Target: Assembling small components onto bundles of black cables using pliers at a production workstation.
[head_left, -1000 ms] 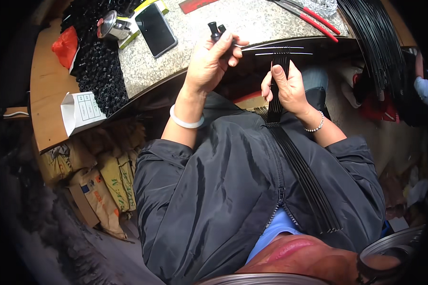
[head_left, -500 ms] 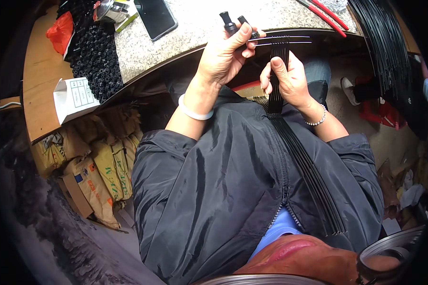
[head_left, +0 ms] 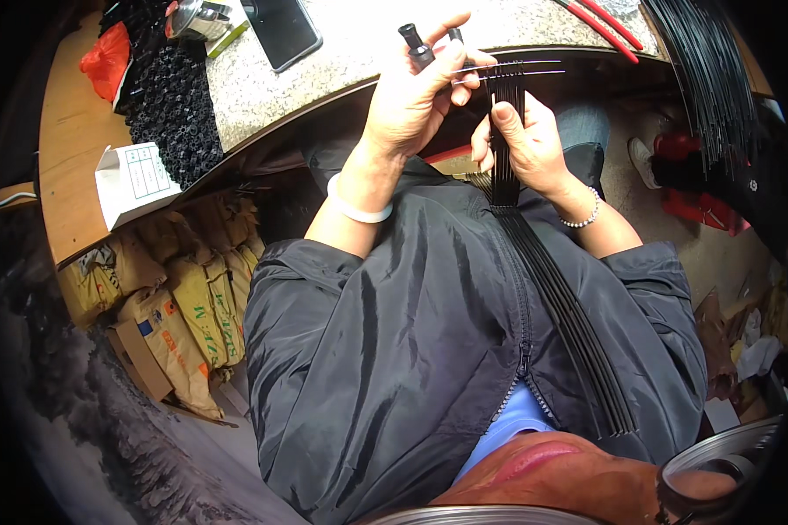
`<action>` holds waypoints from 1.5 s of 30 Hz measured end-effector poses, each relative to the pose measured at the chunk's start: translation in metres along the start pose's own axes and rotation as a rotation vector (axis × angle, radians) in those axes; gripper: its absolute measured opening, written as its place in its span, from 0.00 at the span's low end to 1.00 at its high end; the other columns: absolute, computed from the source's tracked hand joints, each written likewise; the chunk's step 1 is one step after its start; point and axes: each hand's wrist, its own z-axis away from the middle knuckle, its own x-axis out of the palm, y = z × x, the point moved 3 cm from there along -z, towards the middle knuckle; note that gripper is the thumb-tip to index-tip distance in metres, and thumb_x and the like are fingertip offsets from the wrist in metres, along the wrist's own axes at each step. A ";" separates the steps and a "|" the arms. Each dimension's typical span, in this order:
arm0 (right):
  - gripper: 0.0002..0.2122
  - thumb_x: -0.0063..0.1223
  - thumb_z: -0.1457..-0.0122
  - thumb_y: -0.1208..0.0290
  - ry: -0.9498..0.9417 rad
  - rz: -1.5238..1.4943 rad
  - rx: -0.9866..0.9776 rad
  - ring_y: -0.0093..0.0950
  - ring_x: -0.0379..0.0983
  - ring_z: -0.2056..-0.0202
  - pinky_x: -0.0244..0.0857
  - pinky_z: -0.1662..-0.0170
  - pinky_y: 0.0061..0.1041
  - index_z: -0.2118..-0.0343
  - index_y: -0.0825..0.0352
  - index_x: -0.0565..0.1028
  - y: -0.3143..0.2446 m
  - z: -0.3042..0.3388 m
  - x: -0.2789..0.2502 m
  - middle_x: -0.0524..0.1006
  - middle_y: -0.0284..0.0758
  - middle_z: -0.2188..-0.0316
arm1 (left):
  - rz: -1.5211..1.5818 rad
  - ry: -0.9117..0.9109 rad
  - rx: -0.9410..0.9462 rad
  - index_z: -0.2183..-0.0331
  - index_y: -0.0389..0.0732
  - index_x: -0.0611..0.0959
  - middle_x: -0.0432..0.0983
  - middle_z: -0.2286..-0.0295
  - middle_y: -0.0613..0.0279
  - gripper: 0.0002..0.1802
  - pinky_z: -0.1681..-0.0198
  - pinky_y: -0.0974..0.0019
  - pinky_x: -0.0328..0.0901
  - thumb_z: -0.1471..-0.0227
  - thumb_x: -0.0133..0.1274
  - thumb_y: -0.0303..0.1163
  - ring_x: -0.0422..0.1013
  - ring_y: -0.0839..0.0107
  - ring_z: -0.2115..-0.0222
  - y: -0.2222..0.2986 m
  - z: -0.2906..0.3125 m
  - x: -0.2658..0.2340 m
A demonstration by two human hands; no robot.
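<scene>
My left hand (head_left: 416, 109) is closed on two black-handled tools (head_left: 416, 45), its index finger stretched upward beside the handles. From it, two thin metal rods (head_left: 543, 67) reach rightward across the top ends of a flat bundle of thin black strands (head_left: 506, 179). Whether the rods pass between the strands or only over them is too fine to tell. My right hand (head_left: 532, 144) grips this bundle below the rods, thumb on its near face. Lower down, the black strands (head_left: 569, 328) run in a narrow band over my dark jacket.
A stone-topped table (head_left: 359, 74) holds a phone (head_left: 282, 33), red-handled pliers (head_left: 600, 31) and a metal pot-like item (head_left: 200, 19). Many small black parts (head_left: 177, 118) lie left, near a white box (head_left: 137, 185) and a red bag (head_left: 105, 63). Long black strands (head_left: 702, 83) hang at the right.
My left index finger has lifted and straightened. The rods and the bundle's top have shifted slightly left and up, my right hand moving a little with them.
</scene>
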 end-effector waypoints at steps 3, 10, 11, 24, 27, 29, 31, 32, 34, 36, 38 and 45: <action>0.16 0.40 0.40 0.58 0.007 -0.001 0.003 0.20 0.68 0.84 0.64 0.80 0.14 0.61 0.69 0.64 0.002 0.000 -0.003 0.73 0.37 0.83 | -0.063 0.035 -0.075 0.55 0.32 0.70 0.75 0.69 0.53 0.19 0.73 0.80 0.65 0.47 0.50 0.32 0.69 0.79 0.75 -0.001 0.001 0.003; 0.16 0.40 0.40 0.58 -0.005 -0.039 0.004 0.20 0.68 0.84 0.64 0.80 0.15 0.62 0.69 0.65 0.003 0.000 -0.003 0.72 0.38 0.83 | -0.039 0.065 -0.077 0.63 0.29 0.77 0.73 0.74 0.61 0.16 0.76 0.80 0.61 0.49 0.52 0.33 0.64 0.80 0.79 -0.004 0.002 0.003; 0.16 0.40 0.40 0.58 -0.005 -0.041 0.005 0.20 0.68 0.84 0.64 0.80 0.15 0.62 0.69 0.65 0.004 0.000 -0.003 0.72 0.38 0.83 | -0.072 0.081 -0.060 0.63 0.29 0.77 0.73 0.75 0.62 0.16 0.77 0.80 0.60 0.49 0.53 0.33 0.63 0.80 0.79 -0.003 0.003 0.004; 0.14 0.41 0.40 0.59 -0.002 -0.027 0.019 0.20 0.68 0.85 0.63 0.81 0.14 0.65 0.68 0.63 0.003 0.000 -0.006 0.72 0.38 0.83 | -0.132 0.074 -0.031 0.60 0.25 0.75 0.74 0.70 0.55 0.19 0.78 0.79 0.58 0.50 0.53 0.31 0.63 0.80 0.78 -0.006 0.003 0.003; 0.13 0.41 0.40 0.60 0.003 -0.032 0.028 0.20 0.68 0.85 0.63 0.81 0.14 0.65 0.67 0.64 0.004 0.001 -0.005 0.72 0.38 0.83 | -0.127 0.122 -0.039 0.61 0.25 0.75 0.74 0.72 0.56 0.18 0.78 0.79 0.58 0.50 0.53 0.30 0.63 0.79 0.78 -0.005 0.004 0.002; 0.13 0.41 0.40 0.60 0.011 -0.028 0.028 0.20 0.68 0.85 0.63 0.81 0.14 0.65 0.67 0.64 0.004 0.001 -0.006 0.72 0.38 0.83 | -0.130 0.100 -0.016 0.62 0.25 0.76 0.74 0.72 0.57 0.18 0.79 0.79 0.58 0.51 0.54 0.30 0.63 0.80 0.79 -0.005 0.003 0.002; 0.13 0.41 0.40 0.60 -0.010 -0.016 0.038 0.20 0.68 0.85 0.63 0.81 0.14 0.65 0.67 0.64 0.003 0.000 -0.005 0.72 0.38 0.83 | -0.134 0.102 -0.020 0.62 0.26 0.76 0.74 0.73 0.58 0.17 0.79 0.79 0.57 0.51 0.54 0.30 0.62 0.80 0.80 -0.005 0.004 0.003; 0.13 0.41 0.40 0.60 -0.013 -0.017 0.036 0.20 0.68 0.85 0.63 0.81 0.14 0.65 0.67 0.64 0.003 0.000 -0.005 0.72 0.38 0.83 | -0.136 0.107 -0.025 0.63 0.26 0.76 0.73 0.74 0.59 0.17 0.79 0.80 0.57 0.51 0.54 0.30 0.62 0.80 0.80 -0.005 0.004 0.003; 0.13 0.44 0.40 0.62 -0.007 -0.094 0.044 0.17 0.69 0.84 0.63 0.80 0.13 0.63 0.69 0.67 0.004 0.000 -0.005 0.73 0.33 0.83 | -0.143 0.115 -0.009 0.63 0.26 0.77 0.73 0.76 0.60 0.17 0.79 0.80 0.56 0.51 0.54 0.30 0.62 0.80 0.80 -0.005 0.003 0.005; 0.13 0.44 0.40 0.62 -0.003 -0.081 0.050 0.18 0.69 0.84 0.63 0.80 0.13 0.63 0.69 0.67 0.004 -0.001 -0.006 0.73 0.33 0.83 | -0.146 0.121 0.003 0.63 0.26 0.77 0.72 0.77 0.62 0.16 0.79 0.80 0.56 0.51 0.54 0.30 0.61 0.80 0.81 -0.005 0.003 0.006; 0.13 0.44 0.40 0.62 -0.001 -0.070 0.060 0.18 0.69 0.84 0.63 0.80 0.13 0.63 0.69 0.67 0.005 -0.002 -0.006 0.73 0.33 0.83 | -0.132 0.135 -0.016 0.63 0.27 0.77 0.72 0.77 0.63 0.16 0.79 0.80 0.56 0.51 0.54 0.30 0.61 0.80 0.80 -0.006 0.004 0.006; 0.13 0.44 0.40 0.62 0.003 -0.083 0.085 0.17 0.68 0.84 0.63 0.81 0.13 0.62 0.69 0.68 0.004 -0.004 -0.007 0.73 0.32 0.83 | -0.154 0.135 0.015 0.59 0.29 0.75 0.75 0.71 0.58 0.19 0.74 0.80 0.61 0.48 0.50 0.35 0.67 0.79 0.77 -0.004 0.017 0.006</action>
